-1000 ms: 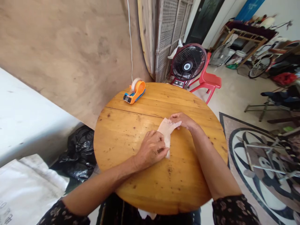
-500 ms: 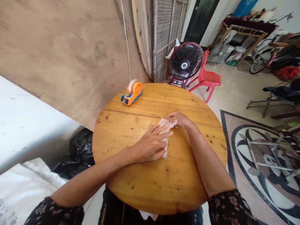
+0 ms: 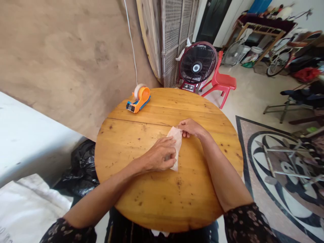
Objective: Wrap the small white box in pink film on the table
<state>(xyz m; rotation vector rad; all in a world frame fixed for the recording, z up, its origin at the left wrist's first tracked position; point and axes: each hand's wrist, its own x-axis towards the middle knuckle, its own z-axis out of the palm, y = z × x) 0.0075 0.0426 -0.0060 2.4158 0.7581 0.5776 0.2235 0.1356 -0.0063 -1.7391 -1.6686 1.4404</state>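
A thin, whitish tissue (image 3: 178, 141) lies on the round wooden table, its long side running towards me. My left hand (image 3: 162, 154) rests over its left edge, palm down, with the fingers bent and a gap between thumb and forefinger. At the far right corner, my right hand (image 3: 189, 127) pinches the tissue between thumb and forefinger. Part of the tissue is hidden under my left hand.
An orange and blue tape dispenser (image 3: 139, 98) stands near the table's far left edge. The round wooden table (image 3: 202, 189) has a seam across it. Behind it are a fan (image 3: 197, 64) and a red chair (image 3: 224, 81). A black plastic bag (image 3: 82, 168) lies at the left.
The raised fold at the tissue's far right corner now lies flatter. My left hand's outstretched fingers have bent and drawn back to the left. My right hand keeps its pinch at the corner.
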